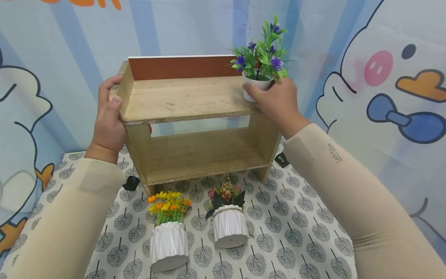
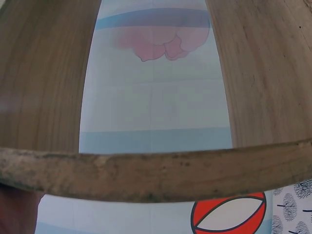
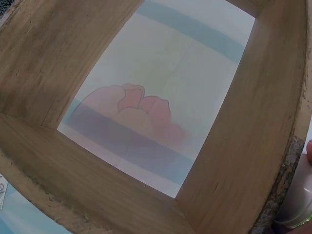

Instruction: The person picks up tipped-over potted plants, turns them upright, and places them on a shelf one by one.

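A two-tier wooden shelf (image 1: 181, 97) stands upright on the table, with a reddish-brown strip along the back of its top board. My left hand (image 1: 107, 124) grips its left side panel near the top, thumb on the front edge. At the right end of the top board, my right hand (image 1: 278, 104) holds a small white pot (image 1: 260, 83) of artificial purple flowers, thumb in front and the other fingers mostly hidden behind. The right wrist view catches part of the pot (image 3: 297, 197) past the shelf's edge; the left wrist view mostly shows the shelf (image 2: 161, 175).
In front of the shelf, a white pot with yellow and orange flowers (image 1: 169, 246) and another with pink flowers (image 1: 230, 228) lie tipped on the tree-print tablecloth (image 1: 265, 242). Black clips (image 1: 131, 183) sit beside the shelf. A cartoon-print curtain (image 1: 195, 31) hangs behind.
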`<state>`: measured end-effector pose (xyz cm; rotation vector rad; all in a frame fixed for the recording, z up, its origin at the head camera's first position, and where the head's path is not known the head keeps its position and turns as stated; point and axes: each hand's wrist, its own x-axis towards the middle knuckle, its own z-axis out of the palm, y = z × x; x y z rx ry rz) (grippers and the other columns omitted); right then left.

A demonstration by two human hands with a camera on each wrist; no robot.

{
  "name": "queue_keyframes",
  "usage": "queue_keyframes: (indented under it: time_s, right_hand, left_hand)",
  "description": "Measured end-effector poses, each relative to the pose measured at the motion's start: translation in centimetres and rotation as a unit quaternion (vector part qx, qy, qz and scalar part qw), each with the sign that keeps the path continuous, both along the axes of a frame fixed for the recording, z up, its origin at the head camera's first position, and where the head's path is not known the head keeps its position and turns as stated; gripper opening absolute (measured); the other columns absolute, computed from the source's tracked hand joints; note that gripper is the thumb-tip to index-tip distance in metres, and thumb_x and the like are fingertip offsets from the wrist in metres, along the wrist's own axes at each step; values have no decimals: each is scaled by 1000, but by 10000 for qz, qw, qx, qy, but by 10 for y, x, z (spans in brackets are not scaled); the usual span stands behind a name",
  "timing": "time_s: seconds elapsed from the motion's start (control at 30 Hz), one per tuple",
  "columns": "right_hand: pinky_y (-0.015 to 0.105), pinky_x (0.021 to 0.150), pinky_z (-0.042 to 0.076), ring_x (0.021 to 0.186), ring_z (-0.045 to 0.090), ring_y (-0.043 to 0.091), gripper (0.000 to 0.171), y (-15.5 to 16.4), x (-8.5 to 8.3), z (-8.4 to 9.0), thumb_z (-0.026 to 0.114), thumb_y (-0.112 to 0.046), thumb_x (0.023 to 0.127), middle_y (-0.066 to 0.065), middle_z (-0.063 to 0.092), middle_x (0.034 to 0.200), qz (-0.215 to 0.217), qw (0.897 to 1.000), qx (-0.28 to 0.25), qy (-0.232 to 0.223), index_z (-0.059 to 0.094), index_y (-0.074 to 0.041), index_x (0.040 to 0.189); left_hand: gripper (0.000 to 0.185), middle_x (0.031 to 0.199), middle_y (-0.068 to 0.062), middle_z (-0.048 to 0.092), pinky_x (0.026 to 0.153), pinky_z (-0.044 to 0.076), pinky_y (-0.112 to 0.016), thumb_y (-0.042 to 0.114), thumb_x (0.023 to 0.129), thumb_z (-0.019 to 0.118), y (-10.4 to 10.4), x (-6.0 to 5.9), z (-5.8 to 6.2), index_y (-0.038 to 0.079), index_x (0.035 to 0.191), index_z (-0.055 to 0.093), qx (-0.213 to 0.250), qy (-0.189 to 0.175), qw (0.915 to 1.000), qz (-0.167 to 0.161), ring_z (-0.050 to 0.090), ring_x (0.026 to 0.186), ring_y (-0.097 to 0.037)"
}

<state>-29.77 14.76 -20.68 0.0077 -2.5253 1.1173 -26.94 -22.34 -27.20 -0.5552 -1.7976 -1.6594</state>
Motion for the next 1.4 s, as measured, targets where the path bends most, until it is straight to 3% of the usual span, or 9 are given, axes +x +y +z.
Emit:
queue_keyframes:
  time_s: [0.4,0.83,1.4]
  right_hand:
    - [38,105,51,118,61,20,79,-3,-3,2,74,-65,87,9,63,138,-99,9999,26,-104,57,-13,146]
    - [44,110,46,128,49,26,88,-5,0,2,71,-71,86,13,56,143,-211,9995,114,-217,54,-13,150]
    - [45,114,42,133,47,28,100,-4,-1,1,69,-80,81,14,53,148,-93,9995,145,-261,50,-13,154]
  left_hand:
    - [48,157,-2,34,105,27,-33,34,106,36,0,2,1,19,149,49,13,-33,10000,-1,38,125,-25]
    - [46,152,-3,37,102,28,-31,31,104,37,0,5,1,20,147,51,191,-28,9998,-99,40,120,-23]
    - [48,155,-2,36,103,28,-32,31,104,36,-4,5,1,20,148,51,25,-61,9999,81,39,121,-23]
